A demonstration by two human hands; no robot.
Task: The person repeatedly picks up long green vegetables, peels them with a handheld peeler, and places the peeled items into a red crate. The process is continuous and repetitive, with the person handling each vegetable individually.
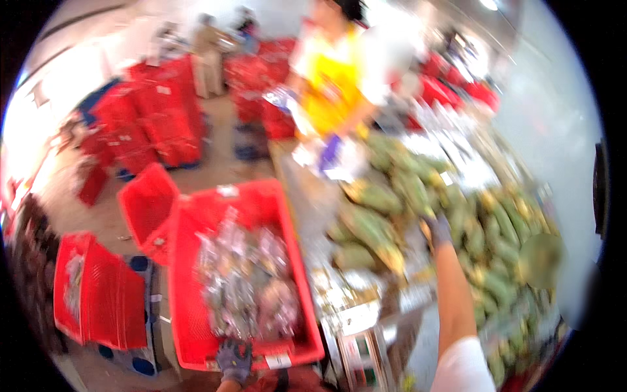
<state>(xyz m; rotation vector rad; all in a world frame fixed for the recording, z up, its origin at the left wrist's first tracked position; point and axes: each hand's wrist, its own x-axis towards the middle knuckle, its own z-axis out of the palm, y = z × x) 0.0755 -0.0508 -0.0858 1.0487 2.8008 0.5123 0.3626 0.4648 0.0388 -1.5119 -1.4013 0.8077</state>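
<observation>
Now — left hand [235, 360]: resting on red crate [183, 281], grip unclear
Right hand [439, 230]: touching green produce [369, 228], hold too blurred to tell
Green produce: probably wanting mid-body support — likely bruising otherwise

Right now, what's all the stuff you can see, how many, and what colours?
Nearest big crate: one, red, left of the table
Wrapped packs: several, clear wrap, inside that crate
Long produce: many, green with yellowish ends, on the table
Table: one, greyish, in front
Other crates: many, red, at left and behind
Co-worker: one, yellow and white clothes, across the table
Background people: a few, blurred, far back
Left hand: one, dark glove, at the crate's near rim
Right hand: one, dark glove, at the produce
</observation>
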